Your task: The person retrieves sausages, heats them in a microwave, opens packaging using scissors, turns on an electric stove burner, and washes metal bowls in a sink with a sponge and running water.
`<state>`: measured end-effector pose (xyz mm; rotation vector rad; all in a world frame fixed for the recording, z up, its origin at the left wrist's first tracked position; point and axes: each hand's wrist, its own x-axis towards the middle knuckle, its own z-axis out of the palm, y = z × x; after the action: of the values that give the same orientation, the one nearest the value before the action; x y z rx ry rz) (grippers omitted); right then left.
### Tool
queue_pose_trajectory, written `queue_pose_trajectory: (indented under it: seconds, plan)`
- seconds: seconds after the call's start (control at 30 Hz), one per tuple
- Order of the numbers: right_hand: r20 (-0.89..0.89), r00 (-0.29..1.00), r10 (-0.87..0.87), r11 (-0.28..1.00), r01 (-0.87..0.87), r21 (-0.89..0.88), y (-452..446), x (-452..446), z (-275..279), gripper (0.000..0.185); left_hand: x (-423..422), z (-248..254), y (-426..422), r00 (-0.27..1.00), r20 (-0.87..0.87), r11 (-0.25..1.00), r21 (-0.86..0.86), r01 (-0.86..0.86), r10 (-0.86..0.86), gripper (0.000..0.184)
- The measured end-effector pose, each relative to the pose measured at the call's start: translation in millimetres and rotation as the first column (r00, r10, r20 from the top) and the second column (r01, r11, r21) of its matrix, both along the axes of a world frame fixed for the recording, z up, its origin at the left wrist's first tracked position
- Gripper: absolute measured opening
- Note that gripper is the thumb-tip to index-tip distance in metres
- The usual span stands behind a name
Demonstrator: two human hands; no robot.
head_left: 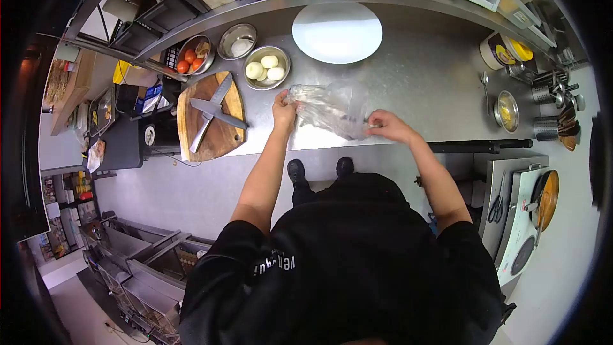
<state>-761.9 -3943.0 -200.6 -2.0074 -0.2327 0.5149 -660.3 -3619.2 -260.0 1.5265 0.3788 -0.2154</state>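
Observation:
A clear plastic bag (329,110) is stretched between my two hands over the front of the steel counter. My left hand (283,112) grips its left end, fingers closed on the film. At the lower right end, my right hand (389,126) pinches the plastic between thumb and fingers. Something pale seems to be inside the bag, but glare and creases hide what it is. Beyond the bag lies a large white oval plate (337,32). Just left of my left hand is a metal bowl (285,75) of peeled onions (269,62).
Two knives (218,114) lie crossed on a wooden cutting board (191,112) at left. Behind it stand a bowl of tomatoes (190,55) and another metal bowl (228,36). At right are a bowl of yellow food (506,112), a spoon (485,80) and a stove (518,243).

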Motion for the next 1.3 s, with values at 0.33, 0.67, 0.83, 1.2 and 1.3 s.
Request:
queue_pose_trajectory:
  seconds: [0.33, 0.67, 0.83, 1.2, 1.3]
  plan:
    - [-0.277, 0.928, -0.248, 0.943, 0.297, 0.149, -59, -4, 104, 0.017, 4, 16, -1, 0.962, -0.059, 0.963, -0.021, -0.268, 0.266, 0.043]
    - [-0.005, 0.992, -0.122, 0.984, 0.122, 0.13, -30, 10, 348, 0.022, -27, 62, 52, 0.944, 0.092, 0.731, 0.658, 0.181, -0.317, 0.08]
    - [0.448, 0.882, -0.145, 0.927, -0.037, 0.373, 80, 42, 482, 0.021, -57, 212, 141, 0.932, 0.252, 0.886, 0.446, 0.126, -0.26, 0.03]
    - [0.924, -0.303, 0.234, 0.853, 0.519, -0.046, 321, 239, 577, 0.024, -134, 450, 462, 0.327, 0.79, 0.825, -0.362, -0.434, 0.519, 0.04]
    - [0.92, -0.13, 0.37, 0.742, 0.637, -0.208, 344, 284, 565, 0.021, -144, 499, 483, 0.283, 0.879, 0.923, -0.373, -0.095, 0.384, 0.039]
